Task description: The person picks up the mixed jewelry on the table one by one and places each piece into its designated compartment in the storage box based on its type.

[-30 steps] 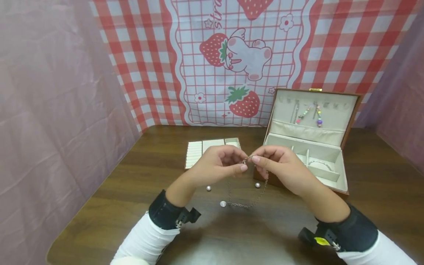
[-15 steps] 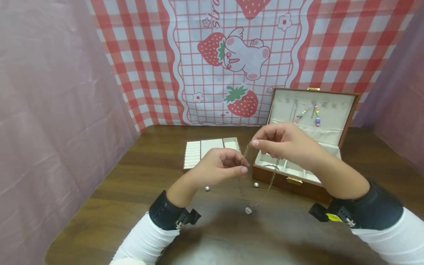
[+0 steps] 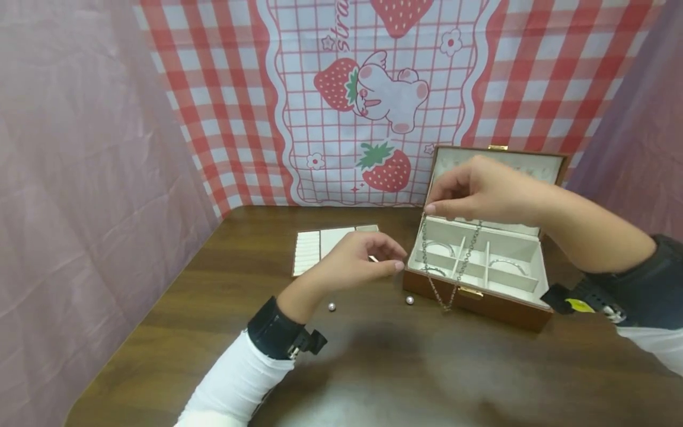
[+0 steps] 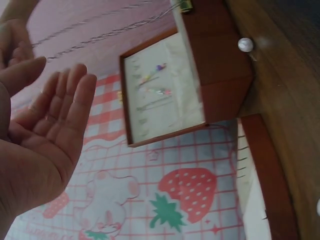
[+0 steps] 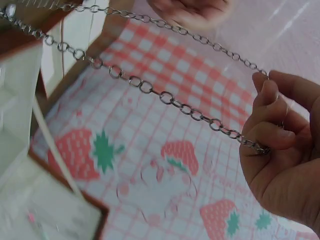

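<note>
My right hand [image 3: 488, 193] pinches a silver chain necklace [image 5: 167, 97] between thumb and fingers, high in front of the jewelry box [image 3: 507, 311]. Two strands hang down from the fingers and meet in a loop that overlaps the box's front wall in the head view. In the right wrist view, the chain's other strand runs to the curled lower fingers. Lower and to the left is my left hand [image 3: 360, 261], fingers loosely extended and holding nothing, its fingertips near the box's left corner. The box lid stands raised, partly hidden behind the right hand.
A cream-lined tray [image 3: 306, 252] lies left of the box, partly behind the left hand. Two pearl-like beads [image 3: 332, 306] rest on the wooden table [image 3: 384, 367]. Bracelets [image 3: 507, 264] lie in box compartments. Colourful beaded pieces [image 4: 155, 72] hang inside the lid.
The left hand has let go of the chain. My right hand has moved right and up with the necklace, from beside the left hand to in front of the raised lid.
</note>
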The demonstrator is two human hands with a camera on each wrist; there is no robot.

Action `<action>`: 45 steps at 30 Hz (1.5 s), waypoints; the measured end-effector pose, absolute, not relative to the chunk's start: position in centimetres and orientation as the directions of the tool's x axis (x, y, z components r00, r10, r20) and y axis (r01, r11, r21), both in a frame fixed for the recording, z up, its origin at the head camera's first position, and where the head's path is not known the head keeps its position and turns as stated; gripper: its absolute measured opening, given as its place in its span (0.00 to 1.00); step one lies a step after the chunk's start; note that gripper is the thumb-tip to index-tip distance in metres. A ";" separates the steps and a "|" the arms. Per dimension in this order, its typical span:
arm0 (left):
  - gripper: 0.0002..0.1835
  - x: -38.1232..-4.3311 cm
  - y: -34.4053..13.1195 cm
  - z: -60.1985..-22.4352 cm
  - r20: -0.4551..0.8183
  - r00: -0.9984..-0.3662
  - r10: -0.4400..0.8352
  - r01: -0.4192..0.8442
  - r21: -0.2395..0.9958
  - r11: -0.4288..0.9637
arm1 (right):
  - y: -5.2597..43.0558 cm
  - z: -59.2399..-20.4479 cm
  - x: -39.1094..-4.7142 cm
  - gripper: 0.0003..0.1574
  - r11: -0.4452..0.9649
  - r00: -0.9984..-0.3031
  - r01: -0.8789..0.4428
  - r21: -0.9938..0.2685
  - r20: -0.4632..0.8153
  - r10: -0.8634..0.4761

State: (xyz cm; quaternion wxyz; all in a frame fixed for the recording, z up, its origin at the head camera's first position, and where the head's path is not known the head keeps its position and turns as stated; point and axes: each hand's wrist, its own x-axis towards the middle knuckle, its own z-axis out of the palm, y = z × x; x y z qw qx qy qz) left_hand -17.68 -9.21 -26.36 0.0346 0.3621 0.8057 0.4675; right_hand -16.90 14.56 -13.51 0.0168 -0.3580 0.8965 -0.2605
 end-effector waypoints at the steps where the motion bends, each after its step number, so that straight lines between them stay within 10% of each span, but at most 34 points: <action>1: 0.11 -18.0 -9.0 -26.5 0.253 -0.754 0.606 0.518 0.796 0.312 | 14.9 -13.1 -17.0 0.04 0.614 -0.736 -0.647 -0.453 0.160 -0.658; 10: 0.17 -21.2 -6.5 -28.9 -0.011 -0.883 0.469 0.187 0.909 0.373 | 18.2 -9.9 -18.3 0.04 0.661 -0.732 -0.667 -0.346 0.132 -0.669; 18: 0.27 -23.5 -4.3 -31.4 -0.204 -0.877 0.434 -0.001 0.906 0.424 | 19.3 -8.4 -19.6 0.06 0.741 -0.774 -0.629 -0.234 0.106 -0.624; 45: 0.24 -24.4 -2.6 -32.5 -0.312 -0.902 0.299 -0.249 0.941 0.231 | 26.3 -8.7 -27.1 0.20 0.918 -0.902 -0.385 -0.092 0.248 -0.353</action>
